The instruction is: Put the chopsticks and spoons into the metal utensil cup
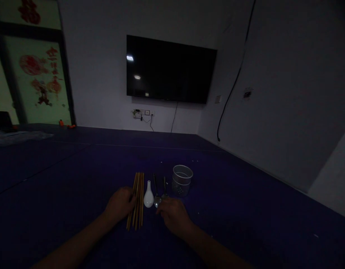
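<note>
Several wooden chopsticks (139, 198) lie side by side on the dark blue surface. My left hand (120, 203) is curled at their left edge, its fingers closed against the outer chopsticks. To their right rests a white soup spoon (148, 198), bowl towards me. Beside it is a metal spoon (157, 201), also bowl-down the surface towards me. A second metal utensil (164, 188) has its near end partly hidden behind my right hand (174, 216). That hand has its fingers curled together beside the metal spoon's bowl; dim light hides what they hold, if anything.
A perforated metal cylinder (182, 181) stands upright, beyond my right hand. The wide blue surface (85, 168) reaches the back wall, with small white scraps on it. A clear plastic sheet (21, 137) lies far left. A black cable (228, 101) hangs by the right wall.
</note>
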`<state>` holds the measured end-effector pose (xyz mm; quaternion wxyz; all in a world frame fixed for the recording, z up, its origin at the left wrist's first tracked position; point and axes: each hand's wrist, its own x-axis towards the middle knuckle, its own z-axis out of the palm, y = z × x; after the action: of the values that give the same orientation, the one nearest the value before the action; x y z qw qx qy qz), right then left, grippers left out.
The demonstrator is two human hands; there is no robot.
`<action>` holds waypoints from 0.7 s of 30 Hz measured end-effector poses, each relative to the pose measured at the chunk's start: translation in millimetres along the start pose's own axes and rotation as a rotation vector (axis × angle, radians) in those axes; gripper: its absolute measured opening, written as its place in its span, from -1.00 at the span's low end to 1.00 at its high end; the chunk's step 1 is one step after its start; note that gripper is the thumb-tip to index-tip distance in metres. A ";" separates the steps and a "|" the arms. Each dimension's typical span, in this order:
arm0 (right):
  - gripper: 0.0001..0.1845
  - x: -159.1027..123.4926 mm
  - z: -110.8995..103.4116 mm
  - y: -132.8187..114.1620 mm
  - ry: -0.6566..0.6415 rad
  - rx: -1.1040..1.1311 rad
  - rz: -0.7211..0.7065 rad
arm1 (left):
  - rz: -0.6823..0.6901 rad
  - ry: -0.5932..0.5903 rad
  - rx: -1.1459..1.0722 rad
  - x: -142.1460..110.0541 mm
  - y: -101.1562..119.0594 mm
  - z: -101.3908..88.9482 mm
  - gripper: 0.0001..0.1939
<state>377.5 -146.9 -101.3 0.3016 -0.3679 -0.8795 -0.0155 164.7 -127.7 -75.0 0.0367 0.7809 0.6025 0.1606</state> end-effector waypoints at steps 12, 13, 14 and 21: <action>-0.65 -0.6 0.0 1.1 -0.010 0.007 0.004 | 0.002 0.014 -0.015 0.7 -1.2 2.6 -0.77; -0.65 -0.7 1.0 1.7 -0.002 0.006 -0.002 | 0.005 0.014 -0.017 0.7 -1.5 2.9 -0.77; -0.65 -0.7 1.8 2.1 0.003 0.003 -0.008 | 0.003 0.014 -0.019 0.8 -1.6 3.2 -0.78; -0.65 0.2 0.6 2.1 0.027 -0.001 -0.025 | -0.004 0.023 -0.014 1.4 -2.4 5.0 -0.78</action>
<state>378.5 -145.1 -102.1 0.3133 -0.3565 -0.8798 -0.0247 164.3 -125.1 -80.1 0.0354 0.7776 0.6033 0.1735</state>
